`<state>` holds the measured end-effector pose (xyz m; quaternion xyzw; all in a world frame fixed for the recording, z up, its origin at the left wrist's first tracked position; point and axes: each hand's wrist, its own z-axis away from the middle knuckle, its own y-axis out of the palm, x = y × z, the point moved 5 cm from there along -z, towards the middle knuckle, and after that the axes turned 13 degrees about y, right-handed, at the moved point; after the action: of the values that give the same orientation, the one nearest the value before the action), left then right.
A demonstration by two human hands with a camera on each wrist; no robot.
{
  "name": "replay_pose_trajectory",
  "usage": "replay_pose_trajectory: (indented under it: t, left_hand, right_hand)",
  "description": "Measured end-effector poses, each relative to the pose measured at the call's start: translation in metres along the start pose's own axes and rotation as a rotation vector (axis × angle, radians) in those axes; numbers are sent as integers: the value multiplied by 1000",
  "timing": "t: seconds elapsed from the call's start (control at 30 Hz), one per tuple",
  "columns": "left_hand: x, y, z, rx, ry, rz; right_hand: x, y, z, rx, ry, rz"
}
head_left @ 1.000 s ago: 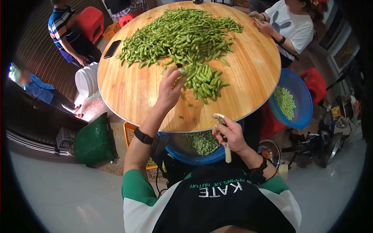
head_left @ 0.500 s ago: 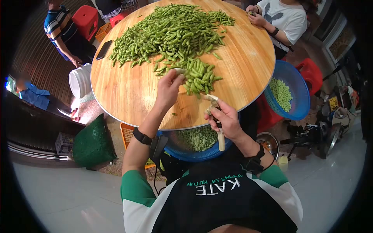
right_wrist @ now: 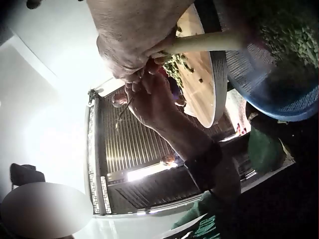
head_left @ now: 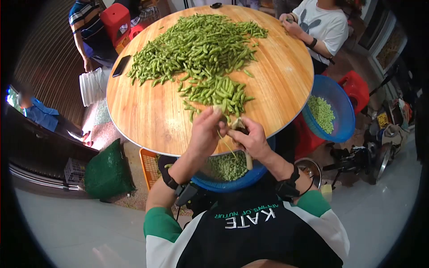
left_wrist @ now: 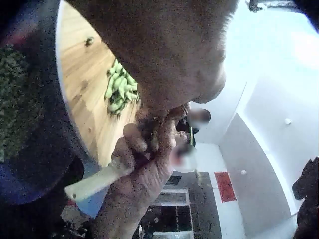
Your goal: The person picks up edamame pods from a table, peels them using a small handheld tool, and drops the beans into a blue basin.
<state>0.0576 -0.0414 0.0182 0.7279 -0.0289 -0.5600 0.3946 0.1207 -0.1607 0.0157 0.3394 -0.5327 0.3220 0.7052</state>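
Note:
Over the near table edge, the left hand (head_left: 204,129) meets the right hand (head_left: 252,140), fingertips close together. A thin green stem (head_left: 228,144) hangs from the left hand's pinched fingers; whatever else lies between them is hidden. The right hand is curled round a tool whose pale handle (head_left: 249,161) sticks out below the palm. That handle (left_wrist: 94,183) shows large in the left wrist view, and the handle (right_wrist: 204,43) also crosses the right wrist view. Just beyond the hands lie green pods (head_left: 225,93), in front of a big pod heap (head_left: 196,47).
Below the table edge (head_left: 167,149) is a blue basin (head_left: 196,181) of shelled beans. Another blue basin (head_left: 344,114) stands at the right, near a red stool (head_left: 357,91). A phone (head_left: 121,65) lies on the table. A person (head_left: 319,29) sits at the far right.
The left hand has come back from the pods to the right hand, and a thin stem now dangles there. At the left, the standing person and white buckets have shifted slightly.

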Motion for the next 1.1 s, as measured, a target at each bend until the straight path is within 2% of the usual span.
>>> replay_pose_trajectory:
  t: [0.07, 0.13, 0.2, 0.27, 0.33, 0.37, 0.43, 0.47, 0.53, 0.57, 0.63, 0.73, 0.8, 0.97, 1.1]
  left_hand:
    - [-10, 1, 3, -14, -21, -10]
    - [-39, -27, -3, -121, 238, -104]
    - [-71, -49, -13, -217, 391, -2]
    - [-74, -48, -3, -154, 360, -66]
    - [-60, -42, 12, -70, 269, -101]
    - [-49, -37, 21, -95, 220, -108]
    - [-35, -24, 37, -121, 84, -97]
    - [-30, -16, 45, -171, 21, -66]
    - [-20, -10, 54, 38, -41, -20]
    - [-14, -11, 57, 31, -46, -11]
    - [1, -11, 64, 105, -73, -68]
    - [14, -16, 70, 112, -125, -62]
    - [14, -17, 70, 113, -107, -100]
    - [19, -26, 75, 48, -153, -153]
    - [22, -34, 77, 40, -107, -167]
  right_hand:
    - [-1, -1, 4, 1, 48, -60]
    - [-3, -8, 8, 7, 48, 47]
    - [-5, -13, 8, -34, -39, 185]
    - [2, -21, -11, -98, -22, 247]
    - [18, -26, -22, -400, -586, 696]
    - [14, -27, -21, -396, -570, 692]
    - [32, -22, -7, -346, -743, 666]
    - [36, -21, 5, -337, -717, 670]
    - [-5, -11, 15, 203, 277, 56]
    - [-13, -6, 20, 309, 258, -38]
    - [-26, -1, 26, 331, 277, -134]
    - [-28, 6, 33, 348, 280, -286]
    - [-31, 8, 37, 422, 347, -475]
    - [-34, 11, 41, 456, 361, -534]
    - [-35, 13, 42, 439, 364, -508]
